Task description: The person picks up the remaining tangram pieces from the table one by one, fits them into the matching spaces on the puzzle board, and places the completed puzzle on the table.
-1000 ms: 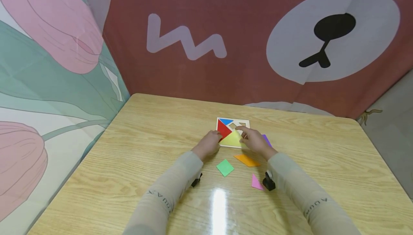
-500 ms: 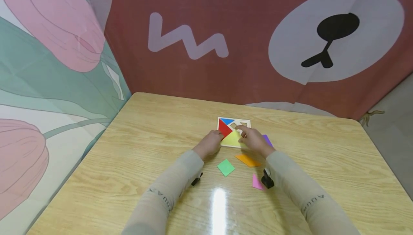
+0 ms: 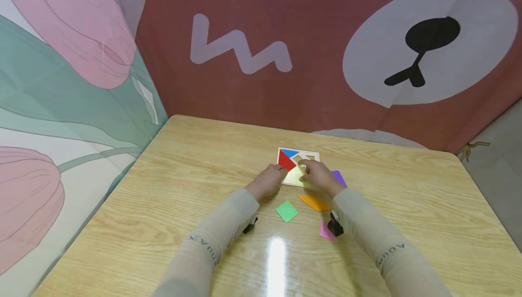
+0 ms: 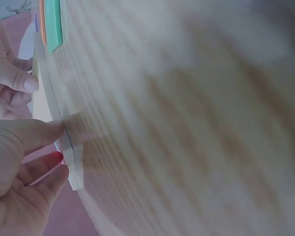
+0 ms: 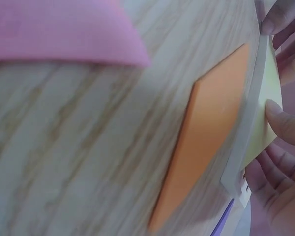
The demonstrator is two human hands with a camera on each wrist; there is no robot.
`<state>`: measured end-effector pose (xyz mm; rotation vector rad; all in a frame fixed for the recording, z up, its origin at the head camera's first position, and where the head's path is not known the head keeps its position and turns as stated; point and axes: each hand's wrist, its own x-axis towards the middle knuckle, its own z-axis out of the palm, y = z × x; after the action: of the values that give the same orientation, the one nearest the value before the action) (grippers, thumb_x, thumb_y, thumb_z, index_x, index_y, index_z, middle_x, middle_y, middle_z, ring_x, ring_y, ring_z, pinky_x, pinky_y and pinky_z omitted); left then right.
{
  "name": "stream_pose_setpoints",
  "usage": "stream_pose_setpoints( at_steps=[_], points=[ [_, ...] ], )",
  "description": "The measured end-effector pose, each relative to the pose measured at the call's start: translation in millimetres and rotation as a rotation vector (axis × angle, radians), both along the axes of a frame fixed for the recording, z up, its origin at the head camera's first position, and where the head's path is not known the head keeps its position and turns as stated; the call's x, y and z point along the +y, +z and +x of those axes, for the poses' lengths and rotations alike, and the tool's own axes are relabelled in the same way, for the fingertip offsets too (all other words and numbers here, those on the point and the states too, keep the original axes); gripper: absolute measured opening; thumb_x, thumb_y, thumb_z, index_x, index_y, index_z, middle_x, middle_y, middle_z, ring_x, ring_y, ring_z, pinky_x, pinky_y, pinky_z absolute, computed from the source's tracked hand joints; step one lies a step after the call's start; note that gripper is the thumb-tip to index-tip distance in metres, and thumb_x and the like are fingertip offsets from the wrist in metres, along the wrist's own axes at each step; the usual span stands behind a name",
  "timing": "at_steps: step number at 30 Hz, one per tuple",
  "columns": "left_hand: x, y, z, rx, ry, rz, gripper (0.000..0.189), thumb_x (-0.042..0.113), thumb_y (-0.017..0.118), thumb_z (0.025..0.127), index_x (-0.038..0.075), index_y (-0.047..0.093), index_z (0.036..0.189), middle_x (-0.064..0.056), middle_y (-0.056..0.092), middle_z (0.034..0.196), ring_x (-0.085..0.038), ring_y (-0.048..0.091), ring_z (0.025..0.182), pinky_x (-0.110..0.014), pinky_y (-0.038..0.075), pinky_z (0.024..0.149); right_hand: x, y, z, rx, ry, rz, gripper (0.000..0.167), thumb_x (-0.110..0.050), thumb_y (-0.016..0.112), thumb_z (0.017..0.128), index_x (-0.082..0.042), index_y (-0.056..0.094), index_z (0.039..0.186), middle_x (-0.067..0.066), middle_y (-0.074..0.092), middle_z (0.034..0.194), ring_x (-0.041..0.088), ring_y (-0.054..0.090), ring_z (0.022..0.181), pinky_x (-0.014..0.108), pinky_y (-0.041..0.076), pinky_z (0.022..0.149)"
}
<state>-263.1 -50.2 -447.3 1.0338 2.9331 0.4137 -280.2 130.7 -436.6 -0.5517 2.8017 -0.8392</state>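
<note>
A pale tangram tray [image 5: 248, 118] lies flat on the table, with a red triangle [image 3: 286, 160] and a blue triangle [image 3: 289, 152] seated in its left side. Along its near side sits a yellow triangle [image 3: 292, 178]. My left hand [image 3: 267, 182] grips the tray's near left corner, thumb against the outer edge and fingers curled over by the red triangle. My right hand [image 3: 320, 175] pinches at the yellow triangle's right side, its thumb [image 5: 280, 118] on the yellow face and the fingers curled across the slanted edge. Cut-out openings show at the tray's far right.
An orange parallelogram [image 3: 315, 203], a green square [image 3: 287, 211] and a pink triangle [image 3: 327, 232] lie on the near side of the tray. A purple piece [image 3: 339, 178] lies to its right, partly behind my right hand. The wooden table [image 3: 212, 152] ends at a patterned cloth.
Both hands stay at the tray with nearly the same hold. My left hand has shifted slightly right along the near left corner. The head view has turned a little.
</note>
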Motion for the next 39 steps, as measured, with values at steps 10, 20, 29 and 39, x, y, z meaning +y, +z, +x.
stream_pose_setpoints(
  at_steps=[10,20,29,39],
  points=[
    [5.3,7.7,7.2,0.009,-0.011,-0.085,0.023,0.003,0.049,0.083,0.008,0.057,0.104,-0.007,0.053,0.101,-0.020,0.049,0.090,-0.027,0.039,0.081,2.6,-1.9,3.6,0.003,0.005,0.036,0.035,-0.009,0.069,0.071,0.000,0.058,0.103,0.005,0.044,0.067,0.017,0.041,0.060,0.028,0.034,0.055],
    [5.4,6.7,4.6,0.038,-0.037,-0.070,0.019,0.001,0.051,0.080,0.007,0.060,0.095,-0.008,0.056,0.096,-0.021,0.050,0.087,-0.028,0.039,0.079,9.7,-2.4,4.8,0.010,0.028,0.027,0.030,-0.004,0.066,0.071,0.002,0.057,0.100,0.007,0.048,0.072,0.020,0.045,0.065,0.030,0.038,0.060],
    [4.7,4.7,3.2,0.034,-0.024,-0.101,0.020,0.003,0.051,0.081,0.008,0.061,0.097,-0.007,0.056,0.097,-0.021,0.049,0.086,-0.028,0.039,0.079,13.5,0.5,17.4,0.042,0.086,0.025,0.024,0.001,0.063,0.070,0.003,0.058,0.093,0.008,0.050,0.074,0.021,0.046,0.067,0.033,0.040,0.063],
    [4.5,4.3,3.7,0.040,-0.016,-0.098,0.020,0.004,0.050,0.081,0.009,0.060,0.097,-0.007,0.054,0.097,-0.021,0.048,0.084,-0.028,0.039,0.076,10.2,1.8,32.5,0.025,0.113,0.083,0.020,-0.008,0.065,0.071,-0.002,0.058,0.089,0.004,0.049,0.070,0.019,0.047,0.067,0.033,0.040,0.065]
  ],
)
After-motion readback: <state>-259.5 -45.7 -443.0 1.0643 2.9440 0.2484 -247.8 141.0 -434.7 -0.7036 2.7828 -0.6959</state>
